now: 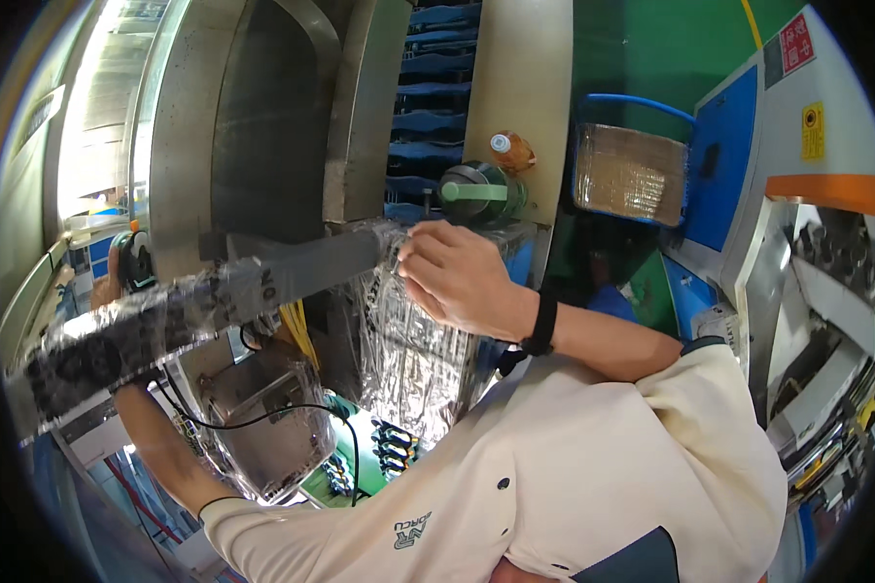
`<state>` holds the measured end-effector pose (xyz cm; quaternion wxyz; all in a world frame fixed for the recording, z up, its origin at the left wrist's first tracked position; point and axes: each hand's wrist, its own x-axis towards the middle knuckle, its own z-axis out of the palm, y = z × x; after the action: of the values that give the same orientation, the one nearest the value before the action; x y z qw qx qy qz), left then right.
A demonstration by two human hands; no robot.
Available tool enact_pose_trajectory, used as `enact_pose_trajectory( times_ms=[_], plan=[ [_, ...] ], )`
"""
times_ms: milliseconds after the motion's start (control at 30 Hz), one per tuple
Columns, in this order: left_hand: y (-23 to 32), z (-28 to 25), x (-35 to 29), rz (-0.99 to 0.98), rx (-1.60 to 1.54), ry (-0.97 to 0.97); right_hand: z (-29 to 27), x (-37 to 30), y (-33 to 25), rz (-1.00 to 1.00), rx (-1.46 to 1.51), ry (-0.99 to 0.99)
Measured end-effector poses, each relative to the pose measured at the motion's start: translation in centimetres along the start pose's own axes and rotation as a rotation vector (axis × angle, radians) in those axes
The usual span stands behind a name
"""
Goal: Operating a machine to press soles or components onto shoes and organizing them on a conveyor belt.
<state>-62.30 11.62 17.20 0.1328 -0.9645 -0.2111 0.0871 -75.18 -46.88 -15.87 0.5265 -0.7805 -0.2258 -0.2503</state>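
Note:
A long dark bar wrapped in clear film (214, 296) slants across in front of me, from the lower left up toward the middle. My right hand (462, 277), with a black wristband, is closed at the bar's right end, its curled fingertips against the crinkled film. Beyond the bar at the far left is my left hand (105, 287), mostly hidden behind it, beside a dark rounded object with an orange tip (138, 262). Whether those fingers grip it I cannot tell. Below my right hand stands a surface covered in shiny crinkled film (408, 350).
A green-lidded jug (481, 191) and an amber bottle (512, 151) stand on a ledge beside stacked blue racks (437, 92). A brown carton (632, 175) sits in a blue-handled holder at right. A black cable (262, 421) hangs near a film-covered box (272, 428).

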Motion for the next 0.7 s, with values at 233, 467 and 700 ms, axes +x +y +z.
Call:
enact_pose_trajectory(
  times_ms=[233, 467, 700],
  plan=[
    [2.4, 0.4, -7.8, 0.099, -0.397, 0.021, 0.3, -0.6, 0.0, -0.009, 0.005, -0.002],
    [5.5, 2.5, -18.4, 0.156, -0.736, 0.111, 0.1, -0.8, 0.1, -0.023, 0.073, -0.01],
    [2.1, 4.4, -22.6, 0.129, -0.845, 0.336, 0.4, -0.9, -0.3, -0.049, 0.006, 0.03]
  ],
)
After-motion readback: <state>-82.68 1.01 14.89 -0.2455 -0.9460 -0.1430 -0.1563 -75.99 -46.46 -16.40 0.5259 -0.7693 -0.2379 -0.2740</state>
